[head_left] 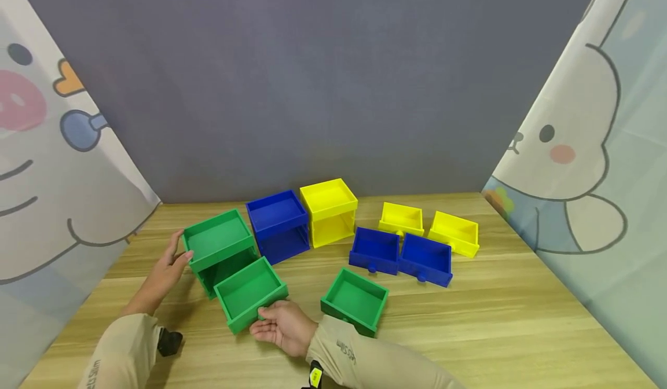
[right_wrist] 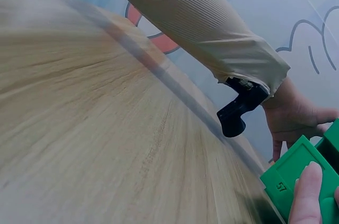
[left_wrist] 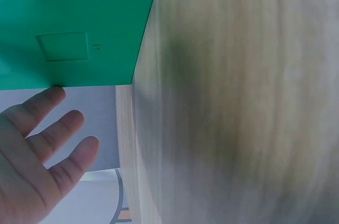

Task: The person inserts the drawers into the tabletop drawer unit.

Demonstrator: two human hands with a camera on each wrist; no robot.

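A green cabinet frame (head_left: 221, 244) stands at the left, its front opening toward the lower right. My left hand (head_left: 165, 270) touches its left side. In the left wrist view, the fingers (left_wrist: 71, 168) are spread, one fingertip against the green wall; the thumb is out of that view. My right hand (head_left: 286, 326) pinches the front of a green drawer (head_left: 250, 290) between thumb and fingers, around its knob. This drawer sits just before the frame's opening; whether its back end is inside cannot be told. A second green drawer (head_left: 356, 297) lies to the right.
A blue frame (head_left: 278, 218) and a yellow frame (head_left: 329, 201) stand behind, beside the green one. Two blue drawers, one left (head_left: 374, 250) and one right (head_left: 426, 259), lie on the wooden table (head_left: 495, 319). Behind them are two yellow drawers (head_left: 401, 218). A grey backdrop rises behind.
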